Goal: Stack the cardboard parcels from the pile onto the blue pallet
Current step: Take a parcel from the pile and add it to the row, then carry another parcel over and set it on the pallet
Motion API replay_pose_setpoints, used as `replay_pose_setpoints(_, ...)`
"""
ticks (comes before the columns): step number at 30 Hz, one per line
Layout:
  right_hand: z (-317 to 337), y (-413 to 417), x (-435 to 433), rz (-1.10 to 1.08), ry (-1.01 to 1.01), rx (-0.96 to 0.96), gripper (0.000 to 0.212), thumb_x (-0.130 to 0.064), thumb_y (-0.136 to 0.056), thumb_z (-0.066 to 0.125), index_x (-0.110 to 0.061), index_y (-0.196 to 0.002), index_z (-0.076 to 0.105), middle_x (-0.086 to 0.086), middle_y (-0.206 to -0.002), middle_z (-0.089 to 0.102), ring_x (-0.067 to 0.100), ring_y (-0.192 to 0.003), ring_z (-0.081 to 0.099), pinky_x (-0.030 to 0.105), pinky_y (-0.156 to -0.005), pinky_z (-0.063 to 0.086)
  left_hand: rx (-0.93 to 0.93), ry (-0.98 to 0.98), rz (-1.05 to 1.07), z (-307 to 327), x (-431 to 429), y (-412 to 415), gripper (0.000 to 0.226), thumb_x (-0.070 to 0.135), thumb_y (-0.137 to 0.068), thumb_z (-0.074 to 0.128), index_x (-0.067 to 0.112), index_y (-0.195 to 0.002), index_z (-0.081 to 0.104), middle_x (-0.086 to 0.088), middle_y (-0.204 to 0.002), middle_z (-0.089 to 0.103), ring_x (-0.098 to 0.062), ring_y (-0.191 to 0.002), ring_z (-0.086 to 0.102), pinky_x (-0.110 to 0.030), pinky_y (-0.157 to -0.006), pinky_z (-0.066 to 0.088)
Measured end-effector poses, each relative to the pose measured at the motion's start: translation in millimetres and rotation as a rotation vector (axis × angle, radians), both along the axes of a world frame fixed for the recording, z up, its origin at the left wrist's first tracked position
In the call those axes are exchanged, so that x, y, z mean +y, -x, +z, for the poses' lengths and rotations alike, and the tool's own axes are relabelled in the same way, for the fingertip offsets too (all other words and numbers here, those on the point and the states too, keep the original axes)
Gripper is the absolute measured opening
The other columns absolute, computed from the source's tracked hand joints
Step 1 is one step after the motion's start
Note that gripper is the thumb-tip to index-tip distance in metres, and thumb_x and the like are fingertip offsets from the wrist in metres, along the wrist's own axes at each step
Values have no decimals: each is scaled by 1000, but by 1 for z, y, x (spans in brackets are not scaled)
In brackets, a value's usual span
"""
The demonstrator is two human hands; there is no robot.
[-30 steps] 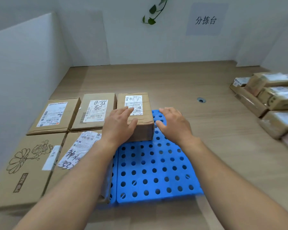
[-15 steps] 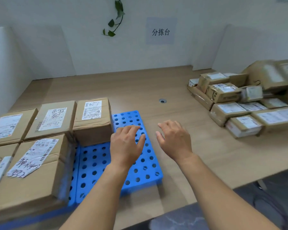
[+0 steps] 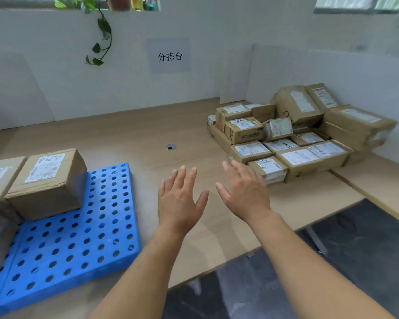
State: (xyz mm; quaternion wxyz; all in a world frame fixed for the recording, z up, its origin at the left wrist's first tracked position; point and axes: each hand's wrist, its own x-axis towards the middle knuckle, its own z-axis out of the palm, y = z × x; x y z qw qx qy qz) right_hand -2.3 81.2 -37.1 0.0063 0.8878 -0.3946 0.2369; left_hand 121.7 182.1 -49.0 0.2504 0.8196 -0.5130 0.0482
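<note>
Empty and spread flat, your left hand and right hand hovered over the wooden table, between the blue pallet at your left, bearing a cardboard parcel, and the parcel pile at your right.

Trailing vine beside wall sign; desk grommet.

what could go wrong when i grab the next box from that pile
The pile is loose: tilted parcels at the back lean on others, so pulling a lower box might let them slide. Both hands are empty and open; the nearest small parcel sits near the table edge and could get knocked off.
</note>
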Motion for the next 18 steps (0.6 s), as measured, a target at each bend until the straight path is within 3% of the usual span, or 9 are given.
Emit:
replay_pose_setpoints(4,-1,50,-30,-32,10,-6,59,-43,-84,54,-8,-131,54,19,-128,57,36,-115,55,47,-95,43,3,-33,-20,-5,-34,48,69,56,-93,36,29,-151,10,-1,-159,6,-19,-147,-1,-41,-118,1)
replay_pose_setpoints(9,1,99,-61,-83,29,-22,58,-45,-82,54,-7,-126,58,20,-122,61,35,-111,60,46,-89,48,-43,-86,-47,-1,-75,91,72,57,-93,33,31,-150,-2,0,-160,-5,-19,-146,-11,-43,-117,-8)
replay_pose_setpoints(13,6,128,-91,-137,33,-38,60,-45,-88,56,-10,-137,48,19,-136,51,33,-125,48,45,-99,40,-72,-84,-88,7,-113,113,73,59,-93,31,31,-150,-4,1,-159,-8,-19,-145,-13,-43,-116,-11)
replay_pose_setpoints(18,4,153,-132,-209,40,-59,60,-45,-87,58,-9,-135,50,19,-132,53,34,-121,51,45,-96,43,-66,-72,-150,7,-163,135,73,59,-92,32,31,-150,-2,1,-159,-7,-18,-145,-13,-43,-116,-11)
